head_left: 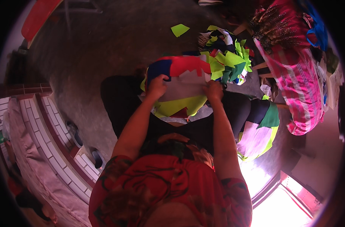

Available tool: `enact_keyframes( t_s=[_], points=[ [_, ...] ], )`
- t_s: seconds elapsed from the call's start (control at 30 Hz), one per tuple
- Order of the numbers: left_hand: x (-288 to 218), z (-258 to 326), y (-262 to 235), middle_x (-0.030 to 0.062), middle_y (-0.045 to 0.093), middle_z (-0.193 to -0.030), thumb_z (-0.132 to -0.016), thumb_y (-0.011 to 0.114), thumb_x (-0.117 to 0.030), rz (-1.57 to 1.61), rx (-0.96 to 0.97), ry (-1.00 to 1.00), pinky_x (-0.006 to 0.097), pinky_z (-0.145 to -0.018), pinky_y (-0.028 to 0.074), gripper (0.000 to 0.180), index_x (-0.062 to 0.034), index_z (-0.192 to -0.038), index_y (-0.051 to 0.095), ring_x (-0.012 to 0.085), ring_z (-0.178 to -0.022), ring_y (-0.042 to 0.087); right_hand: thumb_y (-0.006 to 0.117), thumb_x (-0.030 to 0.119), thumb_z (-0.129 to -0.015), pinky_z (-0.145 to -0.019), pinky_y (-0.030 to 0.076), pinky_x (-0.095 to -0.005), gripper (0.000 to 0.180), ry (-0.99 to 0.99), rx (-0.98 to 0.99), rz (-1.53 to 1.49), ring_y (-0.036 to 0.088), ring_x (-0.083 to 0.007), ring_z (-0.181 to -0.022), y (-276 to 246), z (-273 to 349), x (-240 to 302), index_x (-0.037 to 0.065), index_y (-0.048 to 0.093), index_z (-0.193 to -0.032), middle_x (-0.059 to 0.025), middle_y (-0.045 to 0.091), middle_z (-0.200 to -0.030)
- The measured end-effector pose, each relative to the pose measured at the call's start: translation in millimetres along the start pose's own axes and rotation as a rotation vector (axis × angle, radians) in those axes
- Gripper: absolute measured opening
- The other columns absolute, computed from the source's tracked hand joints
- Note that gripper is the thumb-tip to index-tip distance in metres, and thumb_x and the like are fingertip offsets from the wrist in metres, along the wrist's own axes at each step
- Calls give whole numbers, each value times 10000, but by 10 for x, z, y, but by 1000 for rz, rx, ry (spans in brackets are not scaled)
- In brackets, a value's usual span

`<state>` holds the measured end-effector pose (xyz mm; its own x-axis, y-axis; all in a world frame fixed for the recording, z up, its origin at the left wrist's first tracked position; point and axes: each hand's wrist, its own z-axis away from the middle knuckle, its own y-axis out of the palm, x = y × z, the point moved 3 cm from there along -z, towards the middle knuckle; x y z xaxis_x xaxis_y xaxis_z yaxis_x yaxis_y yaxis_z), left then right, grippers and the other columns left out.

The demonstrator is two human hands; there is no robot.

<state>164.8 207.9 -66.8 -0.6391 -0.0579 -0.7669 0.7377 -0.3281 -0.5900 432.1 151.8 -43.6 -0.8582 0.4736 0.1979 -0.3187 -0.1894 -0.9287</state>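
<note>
A grey piece of cloth (185, 90) with a jagged upper edge stretches between my two hands. My left hand (156, 87) is closed on its left end, beside a dark blue patch (159, 69). At the other end, my right hand (214, 91) grips the cloth with bent fingers. Red cloth (184, 65) lies just beyond the grey piece, and a yellow-green piece (180, 106) spreads on the near side. These pieces lie over a rounded bundle between my knees. What lies beneath them is hidden, and so are some of my fingertips.
A heap of mixed cloth scraps (227, 60) sits beyond my right hand. One lime scrap (179, 30) lies on the floor (104, 49). To the right are a patchwork bundle (257, 138) and a pink checked cloth (293, 87) over wooden legs. Tiled steps (47, 140) stand at left.
</note>
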Motion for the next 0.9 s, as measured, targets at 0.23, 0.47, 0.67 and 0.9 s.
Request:
enact_keyframes(
  t_s=[0.23, 0.47, 0.67, 0.9],
  points=[
    [37, -40, 81, 105, 663, -1004, -690, 629, -7, 166, -33, 122, 329, -804, 492, 396, -102, -1075, 609, 248, -949, 641, 718, 285, -683, -812, 467, -438, 262, -18, -106, -98, 619, -317, -928, -93, -99, -163, 108, 648, -864, -122, 638, -944],
    [-102, -73, 150, 143, 657, -908, -699, 590, -4, 106, -72, 153, 405, -738, 500, 370, -135, -1044, 590, 345, -877, 635, 653, 245, -718, -789, 405, -464, 235, 34, -168, -72, 648, -290, -840, 185, -181, -378, 149, 610, -929, -76, 681, -854],
    [-49, -122, 146, 131, 650, -889, -704, 589, 10, 158, -187, 117, 420, -715, 500, 396, -151, -1066, 568, 345, -855, 634, 678, 227, -717, -867, 369, -484, 409, -16, -188, -202, 621, -300, -877, 69, -151, -246, 180, 563, -1107, -58, 658, -864],
    [-325, -12, -99, 106, 578, -1030, -677, 626, 23, -89, -487, 284, 396, -779, 470, 431, -129, -1076, 567, 314, -967, 575, 680, 258, -748, -818, 417, -471, 386, -333, -393, -132, 534, -346, -993, -110, -21, 92, 110, 588, -1093, -116, 583, -1038]
  ],
)
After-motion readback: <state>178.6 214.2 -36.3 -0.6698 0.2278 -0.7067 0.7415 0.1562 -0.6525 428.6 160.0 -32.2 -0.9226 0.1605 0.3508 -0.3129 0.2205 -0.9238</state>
